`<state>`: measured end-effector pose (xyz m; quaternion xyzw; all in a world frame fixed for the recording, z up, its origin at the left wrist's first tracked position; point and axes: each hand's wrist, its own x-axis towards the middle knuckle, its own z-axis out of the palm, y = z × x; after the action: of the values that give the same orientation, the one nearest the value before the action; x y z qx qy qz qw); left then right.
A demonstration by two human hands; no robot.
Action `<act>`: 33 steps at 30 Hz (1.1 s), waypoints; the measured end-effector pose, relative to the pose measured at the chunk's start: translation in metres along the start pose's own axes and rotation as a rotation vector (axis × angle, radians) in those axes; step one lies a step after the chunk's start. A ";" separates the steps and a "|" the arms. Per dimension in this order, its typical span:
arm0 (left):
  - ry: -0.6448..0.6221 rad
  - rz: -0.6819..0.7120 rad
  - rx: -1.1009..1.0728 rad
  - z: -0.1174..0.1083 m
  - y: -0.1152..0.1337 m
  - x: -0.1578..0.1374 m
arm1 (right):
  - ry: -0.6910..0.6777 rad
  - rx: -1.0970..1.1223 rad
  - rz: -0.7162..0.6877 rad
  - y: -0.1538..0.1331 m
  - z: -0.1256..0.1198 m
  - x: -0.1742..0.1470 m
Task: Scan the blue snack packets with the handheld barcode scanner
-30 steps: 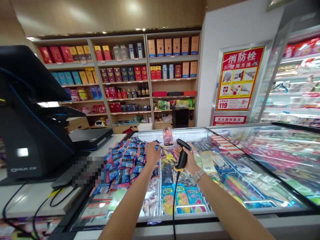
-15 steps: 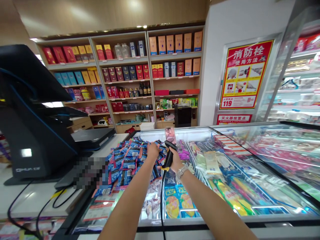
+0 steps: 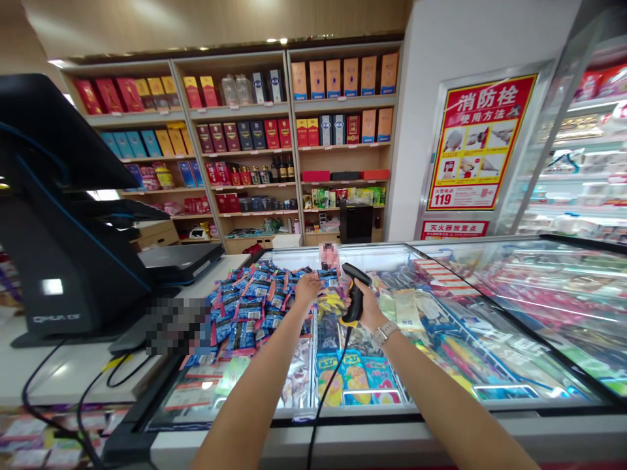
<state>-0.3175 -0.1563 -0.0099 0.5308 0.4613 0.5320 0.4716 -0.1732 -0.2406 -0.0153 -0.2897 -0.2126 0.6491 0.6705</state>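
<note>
My right hand (image 3: 368,307) is wrapped round the grip of a black-and-yellow barcode scanner (image 3: 353,297), its head tilted toward my left. A black cable runs down from the scanner's base. My left hand (image 3: 307,289) pinches a small blue packet (image 3: 328,278) by its near end, in front of the scanner head and apart from it. Left of that hand, a heap of similar blue-and-pink packets (image 3: 252,307) lies on the glass top of a chest freezer (image 3: 304,414). Bagged frozen goods (image 3: 360,378) show through the glass below my hands.
On the left, a dark checkout terminal (image 3: 53,261) and a flat scale (image 3: 183,261) stand on a white counter (image 3: 63,382) with loose cables. Behind the freezer are shelves (image 3: 255,155) of boxed bottles. A red fire-hydrant poster (image 3: 482,140) hangs on the wall.
My right hand has drawn the scanner to the right, away from the heap. My left hand has moved slightly right, and a blue packet now shows in its fingers.
</note>
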 end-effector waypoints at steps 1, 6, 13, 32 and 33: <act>-0.017 -0.031 -0.091 0.007 -0.008 -0.006 | -0.008 -0.044 0.010 -0.006 -0.008 -0.006; 0.073 -0.151 -0.342 0.030 -0.044 -0.026 | -0.041 -0.359 0.073 -0.023 -0.034 -0.032; 0.164 -0.086 -0.417 0.028 -0.064 -0.029 | -0.066 -0.719 0.006 -0.027 -0.037 -0.043; 0.165 -0.074 -0.374 0.030 -0.062 -0.033 | -0.014 -0.632 -0.015 -0.016 -0.045 -0.042; 0.163 -0.073 -0.367 0.029 -0.064 -0.033 | -0.016 -0.627 -0.019 -0.016 -0.044 -0.042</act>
<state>-0.2878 -0.1813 -0.0770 0.3740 0.4123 0.6310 0.5403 -0.1345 -0.2868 -0.0338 -0.4752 -0.4104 0.5481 0.5527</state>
